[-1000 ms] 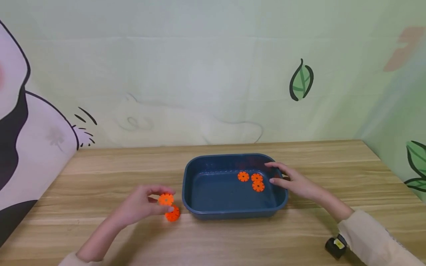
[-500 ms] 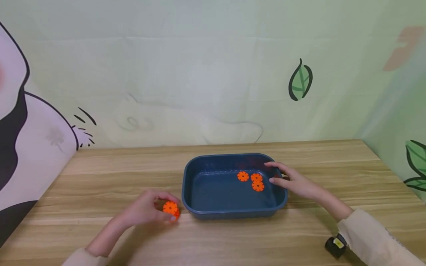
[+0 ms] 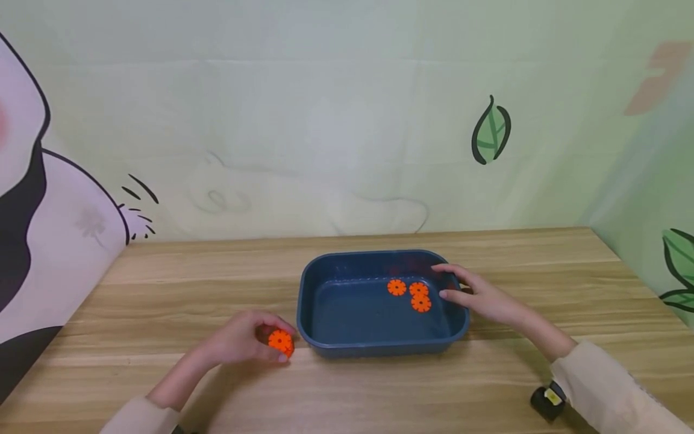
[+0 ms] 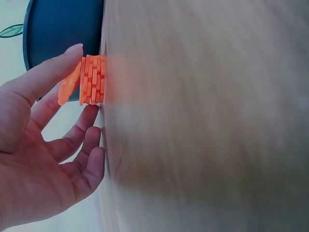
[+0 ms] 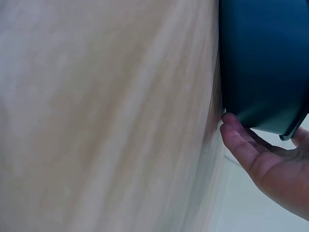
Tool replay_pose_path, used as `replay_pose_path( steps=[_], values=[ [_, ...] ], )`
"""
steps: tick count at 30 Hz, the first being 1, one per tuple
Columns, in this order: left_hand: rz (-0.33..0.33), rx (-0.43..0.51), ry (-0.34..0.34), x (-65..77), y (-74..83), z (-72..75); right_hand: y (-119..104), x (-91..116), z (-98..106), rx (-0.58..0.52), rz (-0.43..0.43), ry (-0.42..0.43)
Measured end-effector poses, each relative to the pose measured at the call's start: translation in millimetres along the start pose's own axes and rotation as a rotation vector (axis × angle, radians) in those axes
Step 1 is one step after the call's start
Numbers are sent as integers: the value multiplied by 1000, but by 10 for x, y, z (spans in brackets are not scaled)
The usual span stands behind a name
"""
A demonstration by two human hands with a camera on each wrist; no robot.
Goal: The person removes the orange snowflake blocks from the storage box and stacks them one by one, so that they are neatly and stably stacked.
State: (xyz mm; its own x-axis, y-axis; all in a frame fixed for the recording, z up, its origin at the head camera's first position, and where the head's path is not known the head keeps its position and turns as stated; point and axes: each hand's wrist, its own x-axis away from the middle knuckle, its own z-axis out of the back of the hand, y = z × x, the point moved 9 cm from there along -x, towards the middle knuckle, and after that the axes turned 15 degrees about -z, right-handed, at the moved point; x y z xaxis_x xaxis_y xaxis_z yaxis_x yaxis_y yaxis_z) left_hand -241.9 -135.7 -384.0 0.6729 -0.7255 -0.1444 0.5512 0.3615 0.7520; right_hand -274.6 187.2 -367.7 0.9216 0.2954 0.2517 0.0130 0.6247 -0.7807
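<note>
My left hand (image 3: 238,340) is just left of the blue basin, low over the table. Its thumb and forefinger hold an orange notched disc (image 4: 70,87), which tilts against the top of a short stack of like discs (image 4: 93,79) standing on the wood. From the head, the front disc (image 3: 280,341) hides most of that stack. On the basin's (image 3: 379,348) right wall, my right hand (image 3: 482,296) grips the rim, thumb and forefinger reaching over it. Its other fingers (image 5: 244,145) lie along the outside wall. Inside the basin, toward the right, are 3 orange discs (image 3: 396,287), two of them overlapping.
The wood-grain table (image 3: 206,274) runs back to a pale printed cloth wall (image 3: 303,120). Strapped by the right sleeve is a small black device (image 3: 547,402). The basin stands close to the right of the disc stack.
My left hand has moved down and slightly right, bringing its disc from above the stack onto the top of it. The right hand and the basin have stayed put.
</note>
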Motion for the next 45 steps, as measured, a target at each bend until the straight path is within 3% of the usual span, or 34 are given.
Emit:
replay_pose_path(
  steps=[12, 18, 22, 28, 31, 34, 45],
  values=[
    [7, -17, -23, -19, 18, -27, 12, 0, 1, -6, 3, -4],
    [9, -25, 7, 2, 75, 16, 1, -7, -7, -2, 12, -1],
    [54, -69, 93, 31, 117, 116, 1, -7, -8, -9, 13, -1],
    [104, -54, 318, 10, 226, 314, 4, -1, -3, -15, 12, -3],
    [61, -37, 404, -52, 346, 357, 2, 2, -3, -16, 12, -6],
    [22, -8, 444, -144, 434, 343, 3, 5, -7, -18, 8, -13],
    [-62, 59, 433, -611, 632, 118, 8, 8, -5, -10, -4, -22]
  ],
)
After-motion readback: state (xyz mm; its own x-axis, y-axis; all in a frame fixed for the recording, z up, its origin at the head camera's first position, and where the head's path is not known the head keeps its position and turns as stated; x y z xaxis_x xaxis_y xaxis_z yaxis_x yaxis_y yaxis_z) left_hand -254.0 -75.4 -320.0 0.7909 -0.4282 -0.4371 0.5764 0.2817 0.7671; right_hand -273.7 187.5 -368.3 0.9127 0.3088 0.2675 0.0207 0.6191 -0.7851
